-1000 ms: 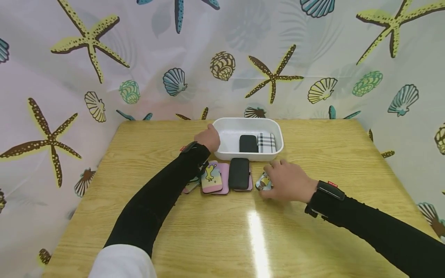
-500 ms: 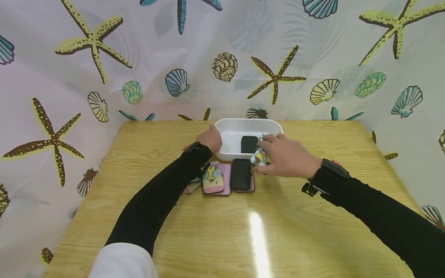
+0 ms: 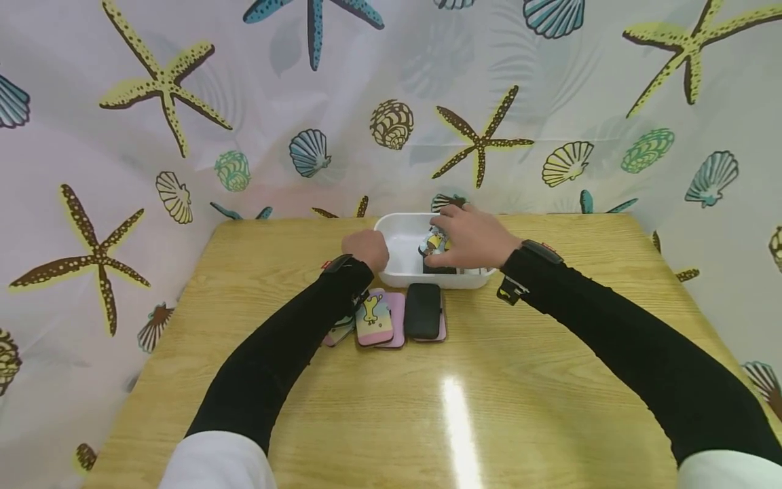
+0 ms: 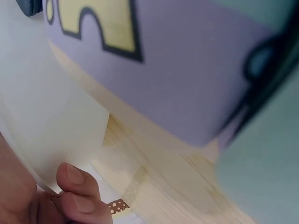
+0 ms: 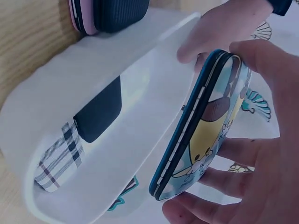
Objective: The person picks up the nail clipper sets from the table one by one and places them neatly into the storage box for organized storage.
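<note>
My right hand (image 3: 476, 238) grips a small cartoon-print hinged case (image 5: 205, 130) by its edges, thumb on one side and fingers on the other. In the head view the case overlaps the white plastic bin (image 3: 406, 280), above a black case (image 5: 100, 112) lying inside. Beside that black case in the bin is a black-and-white checked case (image 5: 58, 156). My left hand (image 3: 365, 248) holds the bin's left end, its fingers (image 4: 79, 186) curled at the rim in the left wrist view.
In front of the bin, several small cases lie overlapping on the wooden table (image 3: 342, 421): a yellow-and-pink printed one (image 3: 374, 322), a pink one (image 3: 397, 322) and a black one (image 3: 423, 311). A patterned curtain (image 3: 342, 95) hangs behind the table.
My right hand has lifted the cartoon-print case off the table and carried it up and left, over the bin. My left hand stays at the bin's end.
</note>
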Demonstrator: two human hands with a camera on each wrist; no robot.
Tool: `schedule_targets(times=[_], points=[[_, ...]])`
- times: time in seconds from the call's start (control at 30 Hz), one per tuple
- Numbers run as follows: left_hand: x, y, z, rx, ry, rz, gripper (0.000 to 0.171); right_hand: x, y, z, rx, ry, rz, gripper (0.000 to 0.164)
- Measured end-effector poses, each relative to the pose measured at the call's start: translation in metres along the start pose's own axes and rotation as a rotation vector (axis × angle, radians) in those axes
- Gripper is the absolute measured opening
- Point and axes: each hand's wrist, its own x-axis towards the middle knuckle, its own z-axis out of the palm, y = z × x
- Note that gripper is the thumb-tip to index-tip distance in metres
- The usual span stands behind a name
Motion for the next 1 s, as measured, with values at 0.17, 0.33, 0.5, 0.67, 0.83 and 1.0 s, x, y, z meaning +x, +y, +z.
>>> schedule_targets(times=[0.17, 0.33, 0.5, 0.67, 0.83, 1.0], points=[[-0.001, -0.003, 0.005, -0.001, 0.014, -0.015, 0.027, 0.027, 0.002, 0.013, -0.02, -0.051, -0.039, 0.078], [-0.002, -0.002, 0.01, -0.011, 0.012, -0.028, 0.026, 0.054, 0.003, 0.029, 0.0, -0.17, -0.082, 0.08], [-0.005, 0.001, 0.007, -0.02, 0.003, -0.035, 0.026, 0.076, 0.001, 0.043, 0.029, -0.286, -0.115, 0.083], [-0.006, 0.003, 0.006, 0.003, 0.002, -0.015, 0.026, 0.089, -0.005, 0.056, 0.022, -0.311, -0.145, 0.08], [-0.006, 0.002, 0.005, -0.004, 0.01, -0.015, 0.028, 0.097, -0.009, 0.065, -0.007, -0.298, -0.213, 0.071], [-0.003, 0.001, 0.005, -0.003, 0.037, -0.012, 0.028, 0.101, -0.011, 0.069, -0.017, -0.302, -0.256, 0.063]])
